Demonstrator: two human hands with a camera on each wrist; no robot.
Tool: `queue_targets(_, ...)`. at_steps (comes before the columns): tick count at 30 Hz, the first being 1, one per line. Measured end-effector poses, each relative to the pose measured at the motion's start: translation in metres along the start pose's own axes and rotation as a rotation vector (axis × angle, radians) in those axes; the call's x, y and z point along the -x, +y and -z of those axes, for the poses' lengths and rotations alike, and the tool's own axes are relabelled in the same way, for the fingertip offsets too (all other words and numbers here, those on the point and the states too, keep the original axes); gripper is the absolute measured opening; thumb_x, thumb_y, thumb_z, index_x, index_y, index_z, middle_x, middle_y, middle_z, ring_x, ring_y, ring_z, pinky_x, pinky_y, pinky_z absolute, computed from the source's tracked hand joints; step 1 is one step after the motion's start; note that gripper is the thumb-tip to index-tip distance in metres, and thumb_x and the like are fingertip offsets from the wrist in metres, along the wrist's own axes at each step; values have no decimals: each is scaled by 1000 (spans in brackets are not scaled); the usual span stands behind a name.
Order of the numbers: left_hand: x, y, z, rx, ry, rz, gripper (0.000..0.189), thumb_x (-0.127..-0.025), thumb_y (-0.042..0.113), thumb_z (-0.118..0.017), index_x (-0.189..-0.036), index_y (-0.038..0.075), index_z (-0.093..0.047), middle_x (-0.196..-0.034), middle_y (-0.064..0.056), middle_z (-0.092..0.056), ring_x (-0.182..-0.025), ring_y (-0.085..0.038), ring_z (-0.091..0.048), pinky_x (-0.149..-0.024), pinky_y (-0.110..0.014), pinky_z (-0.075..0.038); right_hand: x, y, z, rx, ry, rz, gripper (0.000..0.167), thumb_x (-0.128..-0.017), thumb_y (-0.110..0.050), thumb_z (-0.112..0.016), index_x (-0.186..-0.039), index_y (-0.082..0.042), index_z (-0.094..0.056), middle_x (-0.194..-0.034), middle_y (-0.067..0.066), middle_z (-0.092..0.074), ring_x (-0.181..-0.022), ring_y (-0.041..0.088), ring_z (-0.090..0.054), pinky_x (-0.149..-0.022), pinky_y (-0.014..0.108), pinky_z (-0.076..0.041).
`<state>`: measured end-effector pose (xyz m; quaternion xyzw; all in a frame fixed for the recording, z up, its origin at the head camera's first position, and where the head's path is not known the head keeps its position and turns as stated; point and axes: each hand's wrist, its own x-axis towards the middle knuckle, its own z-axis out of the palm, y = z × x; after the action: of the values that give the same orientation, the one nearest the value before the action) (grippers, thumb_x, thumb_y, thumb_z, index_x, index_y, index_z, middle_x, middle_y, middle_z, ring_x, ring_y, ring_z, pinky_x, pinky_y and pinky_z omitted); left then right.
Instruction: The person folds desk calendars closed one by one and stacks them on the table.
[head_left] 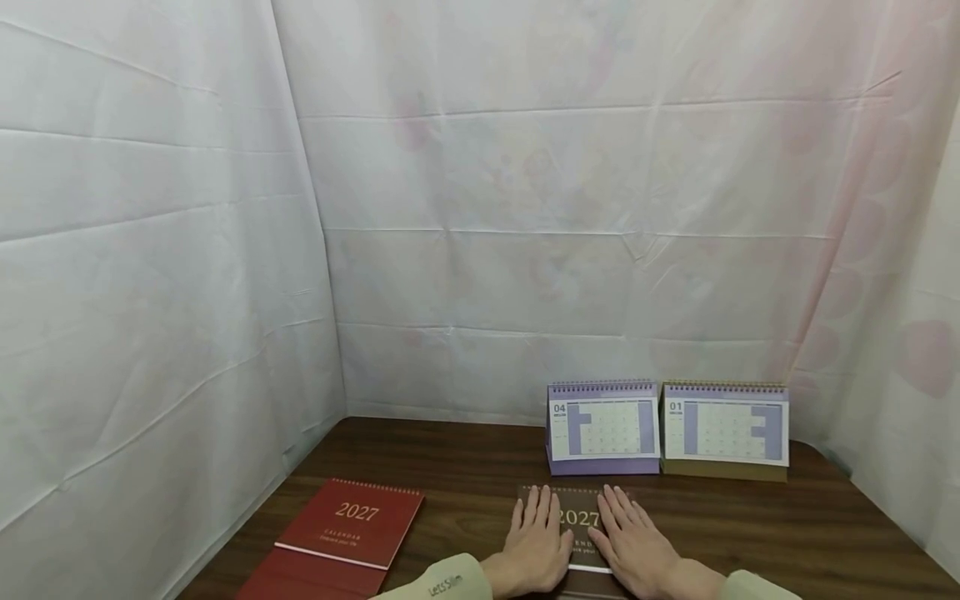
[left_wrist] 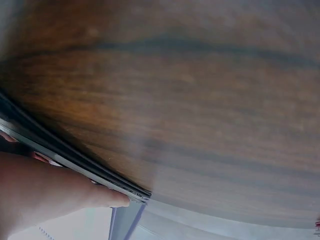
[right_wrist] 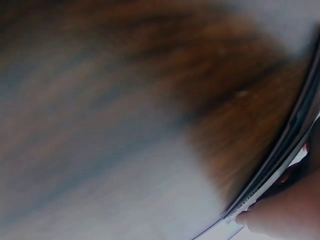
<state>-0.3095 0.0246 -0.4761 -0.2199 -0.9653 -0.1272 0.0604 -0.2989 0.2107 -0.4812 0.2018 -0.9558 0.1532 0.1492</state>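
A dark brown 2027 desk calendar [head_left: 585, 533] lies flat on the wooden table, its spiral binding along the far edge. My left hand [head_left: 534, 546] rests palm down on its left side, fingers straight and pointing away from me. On its right side lies my right hand [head_left: 636, 543], flat in the same way. Gold print shows between the two hands, and their thumbs point inward over the cover. From the left wrist, the calendar's thin edge [left_wrist: 85, 162] runs under the fingers; the right wrist view shows its opposite edge [right_wrist: 280, 155] likewise.
To the left, a red 2027 calendar [head_left: 360, 518] lies on the wooden table [head_left: 465, 454], partly out of frame. Behind the hands stand a purple desk calendar [head_left: 606, 427] and one with an olive-gold base [head_left: 727, 427], side by side. Pale curtains [head_left: 480, 275] surround the table.
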Motion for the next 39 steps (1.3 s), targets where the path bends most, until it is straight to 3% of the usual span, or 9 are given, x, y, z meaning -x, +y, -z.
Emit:
queue_targets(7, -5, -5, -11, -51, -10, 3, 63, -102, 45, -23, -152, 6, -26, -161, -11, -20, -150, -28, -14, -119, -51, -17, -1, 8, -13, 59, -10, -16, 61, -102, -38, -41, -140, 9, -41, -152, 28, -32, -142, 44, -28, -111, 58, -25)
queue_targets(16, -3, -1, -5, -24, -51, 8, 65, -103, 48, -15, -153, 7, -21, -162, -10, -15, -151, -27, -10, -120, -50, -13, -2, 10, -16, 50, -23, -41, 62, -102, -40, -40, -142, 8, -39, -154, 26, -29, -144, 43, -25, -113, 56, -21)
queue_targets(24, -5, -2, -9, -54, -61, 9, 63, -103, 46, -21, -153, 9, -23, -162, -8, -17, -151, -26, -12, -120, -50, -15, -1, 11, -16, 48, -25, -42, 62, -102, -39, -42, -141, 9, -40, -153, 26, -31, -143, 43, -26, -112, 56, -21)
queue_targets(39, -3, -3, -7, -61, -77, 11, 65, -103, 49, -16, -153, 9, -22, -162, -8, -16, -151, -26, -12, -120, -50, -15, -2, 8, -15, 29, -47, -47, 64, -101, -41, -41, -140, 9, -40, -153, 27, -30, -144, 44, -24, -113, 58, -21)
